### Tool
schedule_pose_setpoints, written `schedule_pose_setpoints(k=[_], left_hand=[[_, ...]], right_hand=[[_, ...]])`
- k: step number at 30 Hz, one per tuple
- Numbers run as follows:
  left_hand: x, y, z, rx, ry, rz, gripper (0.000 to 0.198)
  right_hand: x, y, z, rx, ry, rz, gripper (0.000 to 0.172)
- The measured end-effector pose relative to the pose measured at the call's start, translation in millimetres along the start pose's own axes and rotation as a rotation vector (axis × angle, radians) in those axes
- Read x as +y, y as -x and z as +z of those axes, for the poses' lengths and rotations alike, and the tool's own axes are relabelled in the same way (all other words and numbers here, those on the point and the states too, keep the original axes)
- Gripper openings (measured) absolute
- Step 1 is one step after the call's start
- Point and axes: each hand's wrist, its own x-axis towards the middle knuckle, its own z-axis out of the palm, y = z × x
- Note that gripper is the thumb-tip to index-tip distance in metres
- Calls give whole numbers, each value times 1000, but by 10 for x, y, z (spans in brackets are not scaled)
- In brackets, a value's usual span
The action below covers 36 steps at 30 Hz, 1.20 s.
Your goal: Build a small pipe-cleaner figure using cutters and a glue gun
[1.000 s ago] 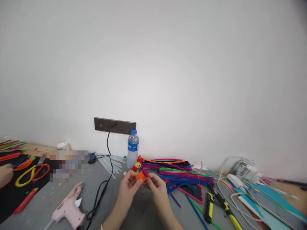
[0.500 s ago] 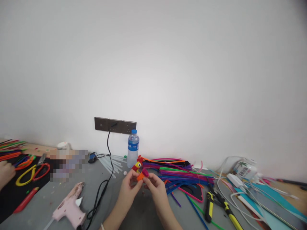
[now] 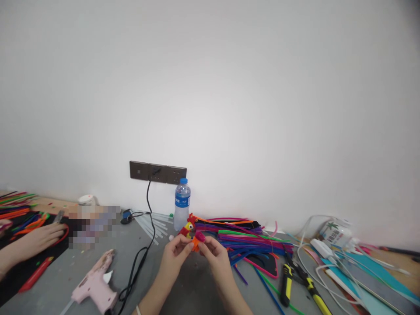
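Note:
Both my hands meet low in the middle of the view over the grey table (image 3: 193,288). My left hand (image 3: 175,256) and my right hand (image 3: 213,253) pinch a small orange and magenta pipe-cleaner piece (image 3: 197,239) between their fingertips. Just behind it stands a small red and yellow pipe-cleaner figure (image 3: 187,226) with a googly eye. A heap of coloured pipe cleaners (image 3: 246,238) lies to the right of my hands.
A water bottle (image 3: 182,204) stands by the wall under a dark socket strip (image 3: 157,172), whose black cable (image 3: 138,262) runs forward. A pink glue gun (image 3: 95,282) lies front left. Yellow-handled pliers (image 3: 297,282), white cables and blue sheets lie right. Another person's hand (image 3: 36,240) rests on scissors far left.
My hands have shifted slightly while turning the orange piece between the fingers. The other person's hand at the left has reached further in over the scissors.

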Motion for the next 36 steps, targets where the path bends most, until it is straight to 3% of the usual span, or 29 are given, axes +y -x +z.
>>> schedule_pose_setpoints(k=[9,14,18,23,29,36], left_hand=[[9,10,-2,32,-82,7,43],[2,-10,-44,115,-124,-23,52],[25,-19,-50,156,-81,-23,47],[76,0,-26,74,-31,38,38],[35,32,-22,-59,-130,134,44],[65,45,-17,-85,-159,142,37]], right_hand=[[42,-5,-37,-14,98,-128,37],[14,21,-96,1,409,-326,20],[-75,51,-142,-41,632,-455,7],[-151,47,-176,-109,712,-570,15],[-160,25,-220,-187,749,-660,20],[-193,56,-198,-223,772,-699,24]])
